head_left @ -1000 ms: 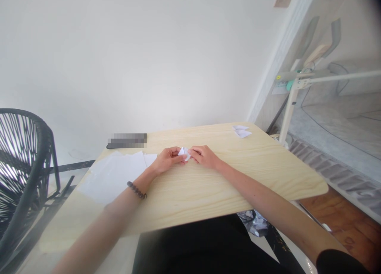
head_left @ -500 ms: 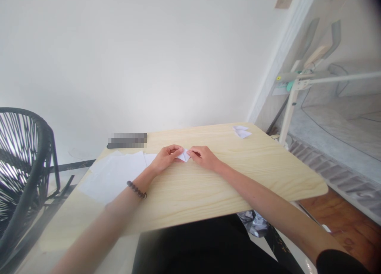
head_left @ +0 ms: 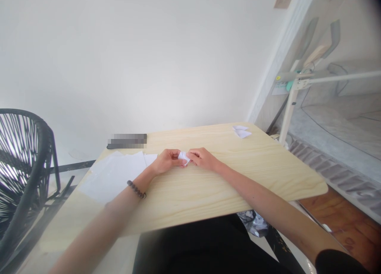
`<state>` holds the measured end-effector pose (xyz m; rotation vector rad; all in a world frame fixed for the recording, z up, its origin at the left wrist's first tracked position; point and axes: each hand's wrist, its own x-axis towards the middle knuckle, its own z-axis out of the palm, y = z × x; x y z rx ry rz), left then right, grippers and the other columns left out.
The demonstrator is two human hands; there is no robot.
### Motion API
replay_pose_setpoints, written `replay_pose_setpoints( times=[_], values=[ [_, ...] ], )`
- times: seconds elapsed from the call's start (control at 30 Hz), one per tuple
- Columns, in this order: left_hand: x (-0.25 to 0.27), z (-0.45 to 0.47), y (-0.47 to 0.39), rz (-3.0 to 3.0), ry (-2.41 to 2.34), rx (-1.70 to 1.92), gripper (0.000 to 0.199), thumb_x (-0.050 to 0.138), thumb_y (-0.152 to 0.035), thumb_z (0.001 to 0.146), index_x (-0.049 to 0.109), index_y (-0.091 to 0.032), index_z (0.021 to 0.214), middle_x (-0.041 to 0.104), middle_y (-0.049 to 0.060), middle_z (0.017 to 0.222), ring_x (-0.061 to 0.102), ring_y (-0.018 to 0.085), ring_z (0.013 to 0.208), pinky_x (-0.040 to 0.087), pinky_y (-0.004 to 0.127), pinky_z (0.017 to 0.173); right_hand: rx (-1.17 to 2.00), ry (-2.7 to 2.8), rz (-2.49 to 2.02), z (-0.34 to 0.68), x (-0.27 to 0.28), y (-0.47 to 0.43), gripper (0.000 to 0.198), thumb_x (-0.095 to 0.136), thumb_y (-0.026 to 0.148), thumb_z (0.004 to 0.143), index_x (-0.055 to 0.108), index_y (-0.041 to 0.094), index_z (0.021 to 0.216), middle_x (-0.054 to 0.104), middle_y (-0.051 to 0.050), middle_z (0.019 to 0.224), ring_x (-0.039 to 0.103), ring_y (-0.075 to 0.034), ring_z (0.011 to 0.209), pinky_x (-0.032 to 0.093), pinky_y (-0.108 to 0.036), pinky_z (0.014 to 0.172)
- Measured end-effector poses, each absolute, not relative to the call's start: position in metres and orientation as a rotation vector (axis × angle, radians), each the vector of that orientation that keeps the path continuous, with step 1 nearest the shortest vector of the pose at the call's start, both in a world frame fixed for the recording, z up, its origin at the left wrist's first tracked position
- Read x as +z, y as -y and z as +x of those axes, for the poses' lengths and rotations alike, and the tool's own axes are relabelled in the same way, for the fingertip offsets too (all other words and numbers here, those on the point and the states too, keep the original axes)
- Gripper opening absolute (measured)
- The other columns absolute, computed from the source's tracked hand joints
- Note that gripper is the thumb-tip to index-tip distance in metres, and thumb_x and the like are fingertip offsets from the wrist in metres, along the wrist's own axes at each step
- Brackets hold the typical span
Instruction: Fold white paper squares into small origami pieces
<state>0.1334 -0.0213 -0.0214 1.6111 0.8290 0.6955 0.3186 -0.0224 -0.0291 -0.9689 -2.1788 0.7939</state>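
A small piece of folded white paper [head_left: 184, 157] is held between my two hands, just above the middle of the table [head_left: 190, 190]. My left hand [head_left: 168, 160] grips its left side, thumb along the lower edge and fingers behind. On the paper's right side, my right hand [head_left: 203, 159] pinches it with thumb and forefinger. Creases show on the paper, but its exact shape is partly covered by my fingers. To the left, under and beside my left forearm, lie several flat white paper sheets [head_left: 114, 172].
Folded white paper pieces [head_left: 242, 133] lie at the table's far right corner. A dark, partly blurred object [head_left: 127, 141] sits at the back left edge. A black woven chair [head_left: 32, 163] stands left, and a white metal frame [head_left: 289, 115] rises on the right.
My left thumb has shifted down to the paper's lower edge, and its fingers have moved behind. The folded paper has turned slightly in my hands. Other things stay put.
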Motion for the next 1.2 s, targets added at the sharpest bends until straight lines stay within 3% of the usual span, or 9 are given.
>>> replay_pose_setpoints(
  times=[0.27,0.5,0.93,1.2],
  values=[
    [-0.020,0.139,0.027,1.707,-0.912,0.647,0.027,0.063,-0.033,0.064,0.061,-0.011,0.079,0.064,0.004,0.069,0.058,0.014,0.064,0.046,0.027,0.063,0.759,2.117,-0.883,0.317,-0.029,0.024,0.025,0.038,0.032,0.081,0.049,0.014,0.065,0.046,0.002,0.060,0.038,-0.007,0.054,0.030,-0.020,0.051],
    [-0.021,0.140,0.030,1.773,-0.960,0.669,0.027,0.061,-0.036,0.066,0.062,-0.013,0.080,0.062,0.001,0.068,0.056,0.012,0.061,0.043,0.022,0.057,0.977,2.081,-0.916,0.319,-0.028,0.021,0.025,0.039,0.033,0.080,0.049,0.015,0.066,0.045,0.003,0.058,0.039,-0.006,0.050,0.029,-0.019,0.048],
    [-0.019,0.142,0.028,1.706,-0.976,0.704,0.034,0.058,-0.043,0.067,0.061,-0.011,0.080,0.065,0.007,0.069,0.058,0.015,0.061,0.046,0.027,0.061,0.709,2.061,-0.972,0.317,-0.030,0.022,0.029,0.039,0.035,0.080,0.048,0.015,0.062,0.044,0.002,0.057,0.036,-0.007,0.052,0.028,-0.020,0.050],
    [-0.017,0.143,0.035,1.917,-1.087,0.768,0.033,0.056,-0.043,0.069,0.064,-0.014,0.082,0.066,0.004,0.070,0.059,0.016,0.065,0.042,0.022,0.056,0.781,2.104,-0.941,0.319,-0.028,0.020,0.031,0.036,0.034,0.082,0.044,0.015,0.058,0.040,0.003,0.055,0.035,-0.007,0.051,0.026,-0.020,0.049]
  ],
)
